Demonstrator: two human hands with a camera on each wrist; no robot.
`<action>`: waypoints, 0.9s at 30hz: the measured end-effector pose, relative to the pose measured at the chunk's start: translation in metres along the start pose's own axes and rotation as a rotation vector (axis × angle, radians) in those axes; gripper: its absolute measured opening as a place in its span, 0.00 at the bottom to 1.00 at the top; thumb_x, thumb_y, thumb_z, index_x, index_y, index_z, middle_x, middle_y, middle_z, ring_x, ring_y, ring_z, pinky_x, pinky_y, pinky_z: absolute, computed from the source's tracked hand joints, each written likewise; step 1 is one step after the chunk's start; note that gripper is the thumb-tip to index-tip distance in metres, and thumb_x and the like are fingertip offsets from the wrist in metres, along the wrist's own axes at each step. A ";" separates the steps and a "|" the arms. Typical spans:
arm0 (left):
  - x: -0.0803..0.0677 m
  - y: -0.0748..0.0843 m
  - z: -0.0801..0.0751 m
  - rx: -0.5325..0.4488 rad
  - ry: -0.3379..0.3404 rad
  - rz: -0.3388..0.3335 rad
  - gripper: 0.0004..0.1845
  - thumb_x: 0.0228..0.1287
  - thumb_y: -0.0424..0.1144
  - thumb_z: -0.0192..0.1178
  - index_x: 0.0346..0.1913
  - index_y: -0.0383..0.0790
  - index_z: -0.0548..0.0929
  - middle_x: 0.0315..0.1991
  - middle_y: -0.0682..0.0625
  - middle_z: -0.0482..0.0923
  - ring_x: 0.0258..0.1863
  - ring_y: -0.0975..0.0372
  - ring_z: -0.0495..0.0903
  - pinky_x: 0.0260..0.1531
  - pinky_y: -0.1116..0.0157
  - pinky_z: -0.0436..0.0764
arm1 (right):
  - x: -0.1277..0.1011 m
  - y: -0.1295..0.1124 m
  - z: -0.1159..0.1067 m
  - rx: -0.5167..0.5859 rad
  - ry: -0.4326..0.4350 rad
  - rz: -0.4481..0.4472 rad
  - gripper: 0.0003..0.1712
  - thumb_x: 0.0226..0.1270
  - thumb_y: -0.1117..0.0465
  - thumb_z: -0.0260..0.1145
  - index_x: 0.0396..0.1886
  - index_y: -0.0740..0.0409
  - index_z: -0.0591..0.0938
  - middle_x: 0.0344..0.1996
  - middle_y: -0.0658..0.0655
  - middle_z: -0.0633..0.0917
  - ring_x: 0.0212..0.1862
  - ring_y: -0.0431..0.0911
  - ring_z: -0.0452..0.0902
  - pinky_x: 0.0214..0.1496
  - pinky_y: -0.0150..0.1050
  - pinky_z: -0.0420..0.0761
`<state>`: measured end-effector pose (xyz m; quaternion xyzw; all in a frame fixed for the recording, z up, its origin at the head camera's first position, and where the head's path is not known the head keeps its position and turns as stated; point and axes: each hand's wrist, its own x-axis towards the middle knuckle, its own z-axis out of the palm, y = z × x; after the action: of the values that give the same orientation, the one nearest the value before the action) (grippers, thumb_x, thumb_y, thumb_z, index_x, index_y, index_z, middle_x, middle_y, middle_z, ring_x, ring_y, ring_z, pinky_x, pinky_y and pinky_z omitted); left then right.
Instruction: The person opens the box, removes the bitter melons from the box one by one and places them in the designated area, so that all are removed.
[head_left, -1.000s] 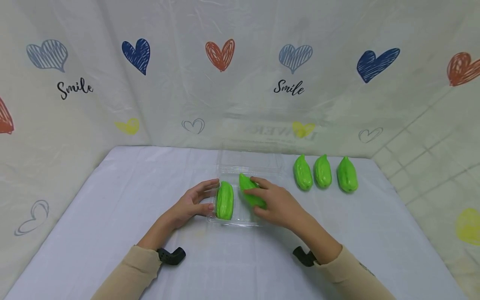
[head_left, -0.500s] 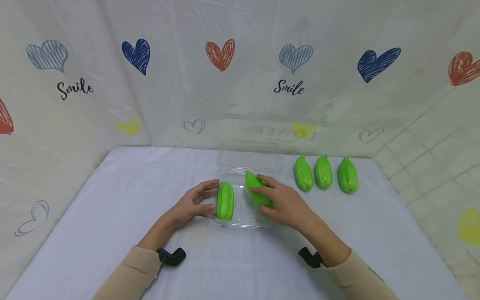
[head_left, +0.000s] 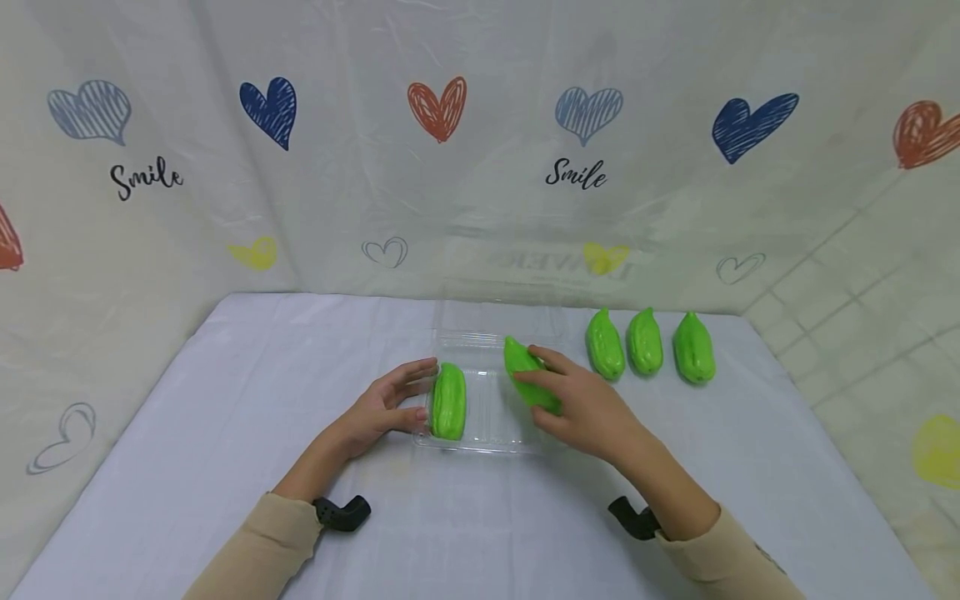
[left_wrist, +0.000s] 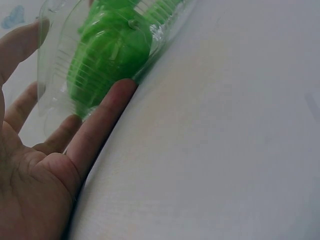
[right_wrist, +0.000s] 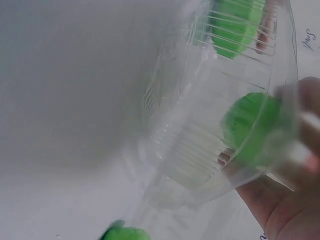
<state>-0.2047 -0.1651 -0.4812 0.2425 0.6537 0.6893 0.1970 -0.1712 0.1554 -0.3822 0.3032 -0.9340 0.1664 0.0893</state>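
A clear plastic clamshell box [head_left: 487,417] lies on the table with its lid [head_left: 498,321] folded back. Inside it, along the left wall, rests a glossy green ridged fruit [head_left: 449,402] with a pointed end. My left hand [head_left: 386,408] touches the box's left side, its thumb and fingers spread and fairly straight, as the left wrist view also shows. My right hand [head_left: 585,408] holds a second green ridged fruit [head_left: 528,375] between thumb and fingers, tilted, over the right part of the box. In the right wrist view that fruit [right_wrist: 250,125] shows through the clear plastic.
Three more green ridged fruits stand in a row at the back right: one nearest the box [head_left: 606,344], one in the middle [head_left: 645,342] and one farther right [head_left: 694,348]. A white cloth covers the table [head_left: 450,525]. Behind hangs a heart-printed curtain [head_left: 495,192].
My right hand has moved to the right across the box, carrying the green ridged fruit with it. The left hand and the other fruits have stayed in place.
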 end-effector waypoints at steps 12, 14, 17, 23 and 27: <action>0.000 0.001 0.001 -0.011 -0.015 0.022 0.40 0.57 0.34 0.62 0.70 0.46 0.54 0.70 0.49 0.51 0.67 0.51 0.54 0.46 0.53 0.77 | -0.011 0.009 -0.009 0.000 0.038 0.013 0.25 0.52 0.58 0.65 0.53 0.42 0.79 0.65 0.52 0.66 0.33 0.36 0.79 0.25 0.30 0.67; -0.001 0.003 0.001 -0.015 -0.012 0.018 0.40 0.57 0.33 0.62 0.71 0.46 0.54 0.70 0.49 0.51 0.67 0.51 0.54 0.46 0.53 0.77 | -0.012 0.009 -0.011 -0.001 0.045 0.013 0.25 0.52 0.58 0.66 0.53 0.42 0.79 0.65 0.51 0.66 0.40 0.40 0.79 0.25 0.31 0.68; -0.001 0.005 0.002 -0.020 -0.012 0.013 0.40 0.57 0.32 0.61 0.71 0.46 0.54 0.70 0.48 0.51 0.67 0.50 0.54 0.46 0.53 0.77 | -0.015 0.011 -0.013 -0.002 0.047 0.023 0.25 0.52 0.57 0.65 0.53 0.42 0.79 0.65 0.51 0.66 0.37 0.39 0.79 0.25 0.31 0.68; -0.001 0.006 0.002 -0.047 -0.004 0.001 0.40 0.56 0.31 0.62 0.70 0.46 0.55 0.70 0.49 0.52 0.67 0.50 0.53 0.46 0.53 0.77 | -0.022 0.017 -0.019 -0.007 0.025 0.075 0.26 0.53 0.56 0.66 0.55 0.42 0.78 0.66 0.49 0.64 0.10 0.30 0.59 0.20 0.29 0.67; -0.001 0.005 0.002 -0.050 -0.001 -0.003 0.40 0.56 0.31 0.62 0.70 0.45 0.55 0.70 0.50 0.52 0.67 0.51 0.53 0.46 0.53 0.77 | -0.027 0.020 -0.023 -0.010 0.048 0.081 0.26 0.53 0.57 0.67 0.55 0.42 0.77 0.66 0.50 0.64 0.11 0.30 0.59 0.20 0.29 0.68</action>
<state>-0.2030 -0.1646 -0.4765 0.2367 0.6367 0.7048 0.2044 -0.1598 0.1937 -0.3738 0.2609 -0.9439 0.1725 0.1063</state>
